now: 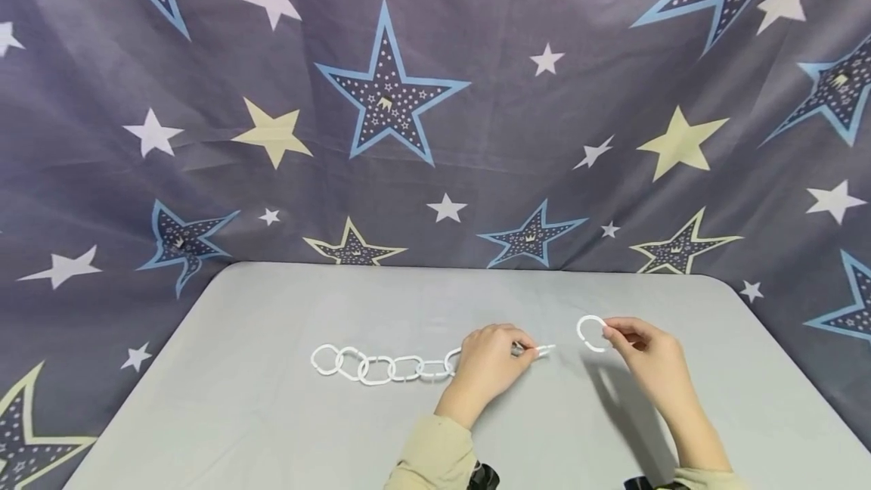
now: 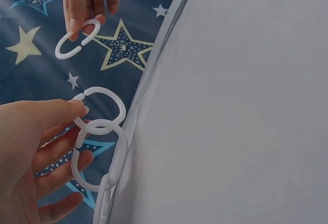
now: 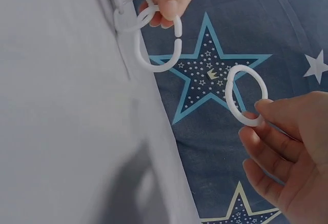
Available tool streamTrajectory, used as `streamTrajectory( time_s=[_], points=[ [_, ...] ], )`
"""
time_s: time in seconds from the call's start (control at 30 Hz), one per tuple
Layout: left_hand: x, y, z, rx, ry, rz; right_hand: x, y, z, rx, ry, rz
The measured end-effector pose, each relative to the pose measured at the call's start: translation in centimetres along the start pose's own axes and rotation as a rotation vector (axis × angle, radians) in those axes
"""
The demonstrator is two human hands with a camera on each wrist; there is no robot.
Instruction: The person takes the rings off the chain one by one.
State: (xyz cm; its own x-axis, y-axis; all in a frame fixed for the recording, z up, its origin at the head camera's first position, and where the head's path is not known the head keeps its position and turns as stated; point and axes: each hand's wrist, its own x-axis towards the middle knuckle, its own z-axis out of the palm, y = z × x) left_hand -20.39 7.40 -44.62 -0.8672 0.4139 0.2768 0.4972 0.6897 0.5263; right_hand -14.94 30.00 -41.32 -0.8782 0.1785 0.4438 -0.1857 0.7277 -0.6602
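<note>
A chain of white plastic rings (image 1: 377, 370) stretches leftward over the table from my left hand (image 1: 488, 365). That hand pinches the ring at the chain's right end (image 2: 120, 103) between thumb and finger, and the ring's small gap shows by the thumb tip. Linked through it is another split ring (image 2: 125, 155). Off to the right, my right hand (image 1: 649, 361) holds a loose white ring (image 1: 579, 330) by its edge, thumb against fingers. This loose ring (image 3: 229, 96) is held apart from the chain. Part of the chain is hidden behind my left hand in the head view.
The table (image 1: 272, 437) has a pale grey cover with rounded far corners. Behind it hangs a dark curtain (image 1: 476, 134) printed with stars. Black wrist straps (image 1: 483, 476) sit at both sleeves, and the right hand's shadow falls on the cover.
</note>
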Motion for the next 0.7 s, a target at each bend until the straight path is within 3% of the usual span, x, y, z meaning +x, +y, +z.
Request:
streamTrajectory(
  time_s=[0.37, 0.7],
  points=[
    [0.0, 0.2, 0.0, -0.011, -0.002, 0.002, 0.6, 0.1, -0.6, -0.049, -0.016, -0.032],
    [0.0, 0.1, -0.1, -0.004, 0.007, 0.005, 1.8, 1.3, -1.3, -0.111, -0.114, -0.106]
  ],
)
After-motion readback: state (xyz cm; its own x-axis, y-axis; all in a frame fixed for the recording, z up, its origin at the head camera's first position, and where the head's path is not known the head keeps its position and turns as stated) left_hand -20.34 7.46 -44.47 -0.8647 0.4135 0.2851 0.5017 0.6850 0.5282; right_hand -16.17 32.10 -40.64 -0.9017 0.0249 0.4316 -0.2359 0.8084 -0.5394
